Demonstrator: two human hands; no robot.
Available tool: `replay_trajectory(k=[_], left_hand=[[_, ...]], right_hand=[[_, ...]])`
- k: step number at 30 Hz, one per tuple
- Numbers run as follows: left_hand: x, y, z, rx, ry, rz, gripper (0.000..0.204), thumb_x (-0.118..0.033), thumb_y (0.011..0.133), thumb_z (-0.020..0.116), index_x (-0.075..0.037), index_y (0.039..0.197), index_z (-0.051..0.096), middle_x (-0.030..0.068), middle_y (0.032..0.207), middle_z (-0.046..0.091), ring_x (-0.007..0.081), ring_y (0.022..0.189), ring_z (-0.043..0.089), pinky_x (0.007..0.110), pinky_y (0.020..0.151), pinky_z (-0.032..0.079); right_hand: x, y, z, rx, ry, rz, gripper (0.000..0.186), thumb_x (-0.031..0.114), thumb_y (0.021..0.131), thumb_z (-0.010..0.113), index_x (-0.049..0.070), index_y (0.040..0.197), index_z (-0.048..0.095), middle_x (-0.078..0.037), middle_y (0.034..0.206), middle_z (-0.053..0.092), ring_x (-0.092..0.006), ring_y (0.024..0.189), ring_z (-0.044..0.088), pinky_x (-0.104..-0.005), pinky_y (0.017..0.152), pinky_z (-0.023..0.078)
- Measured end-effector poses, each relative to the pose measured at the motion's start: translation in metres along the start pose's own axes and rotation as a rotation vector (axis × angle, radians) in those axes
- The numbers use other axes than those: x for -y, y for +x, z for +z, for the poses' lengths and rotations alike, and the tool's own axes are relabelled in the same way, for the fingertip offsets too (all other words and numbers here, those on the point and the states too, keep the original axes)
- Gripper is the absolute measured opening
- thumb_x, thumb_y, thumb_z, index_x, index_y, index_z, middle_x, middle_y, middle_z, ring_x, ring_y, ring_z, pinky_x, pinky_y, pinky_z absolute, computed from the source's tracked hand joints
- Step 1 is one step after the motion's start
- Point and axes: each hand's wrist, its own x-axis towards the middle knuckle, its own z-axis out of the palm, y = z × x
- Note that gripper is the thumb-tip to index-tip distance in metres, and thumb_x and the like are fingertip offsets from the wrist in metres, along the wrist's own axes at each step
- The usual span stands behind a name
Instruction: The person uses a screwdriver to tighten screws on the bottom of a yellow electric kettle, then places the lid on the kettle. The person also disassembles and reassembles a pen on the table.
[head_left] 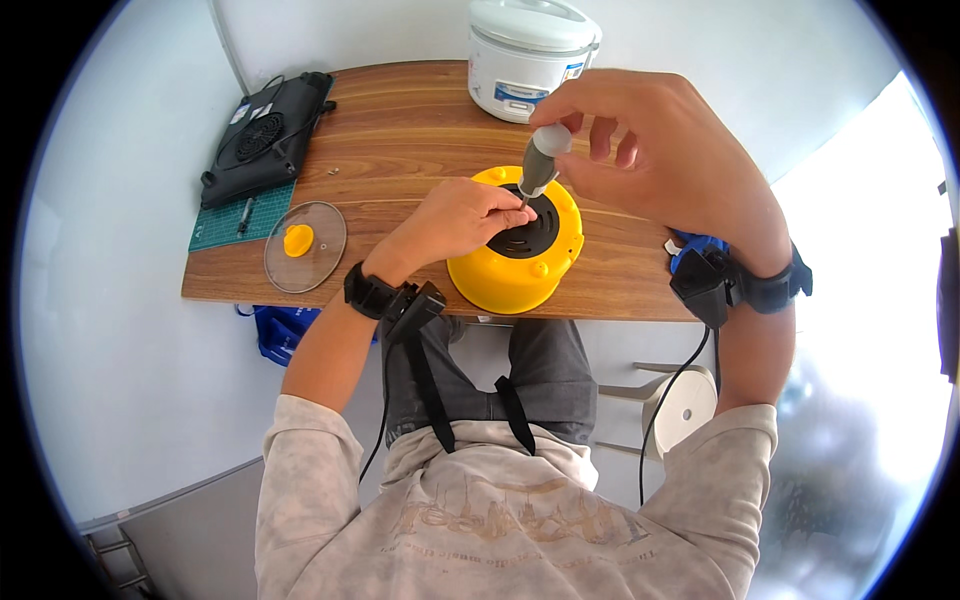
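Observation:
A yellow round appliance body (505, 285) lies bottom-up on the wooden table, with a slotted black plate (530, 240) set in its base. My right hand (650, 160) holds a grey screwdriver (543, 160) upright over the plate, fingers curled at its handle. My left hand (460, 218) reaches in from the left, thumb and fingertips closed round the screwdriver's lower shaft at the plate. Whether a screw is also between those fingertips cannot be made out.
A glass lid (320, 250) with a yellow knob sits left, near a black fan device (265, 140) on a green mat (265, 215). A white rice cooker (515, 55) stands at the back. A blue item (685, 245) lies right; a white stool (680, 410) is below.

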Motion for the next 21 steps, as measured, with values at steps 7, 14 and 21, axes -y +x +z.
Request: replay_trajectory(k=[7, 14, 21], left_hand=[[-0.007, 0.002, -0.001, 0.019, 0.025, -0.026, 0.026, -0.030, 0.098, 0.065, -0.012, 0.110, 0.078, 0.0120, 0.092, 0.074, 0.0234, 0.074, 0.066, 0.030, 0.070, 0.051], [0.002, 0.002, 0.003, -0.006, -0.002, -0.008, 0.026, -0.030, 0.098, 0.065, -0.011, 0.109, 0.078, 0.0114, 0.093, 0.074, 0.0240, 0.078, 0.067, 0.031, 0.072, 0.051], [0.001, 0.001, 0.002, 0.001, -0.030, 0.000, 0.026, -0.032, 0.098, 0.065, -0.012, 0.107, 0.078, 0.0121, 0.094, 0.074, 0.0269, 0.080, 0.068, 0.034, 0.071, 0.052]], right_hand=[[-0.007, 0.006, -0.002, 0.084, -0.180, 0.156, 0.025, 0.028, 0.084, 0.072, 0.004, 0.077, 0.070, -0.008, 0.059, 0.061, -0.0207, 0.052, 0.057, -0.0313, 0.053, 0.047], [0.003, 0.012, 0.010, 0.049, -0.431, 0.217, 0.044, 0.041, 0.090, 0.063, 0.008, 0.062, 0.066, -0.007, 0.053, 0.061, -0.0266, 0.051, 0.062, -0.0367, 0.052, 0.051], [0.000, -0.001, 0.004, -0.024, -0.078, 0.013, 0.031, 0.034, 0.087, 0.073, 0.003, 0.093, 0.072, -0.009, 0.073, 0.069, -0.0261, 0.066, 0.068, -0.0338, 0.063, 0.055]])
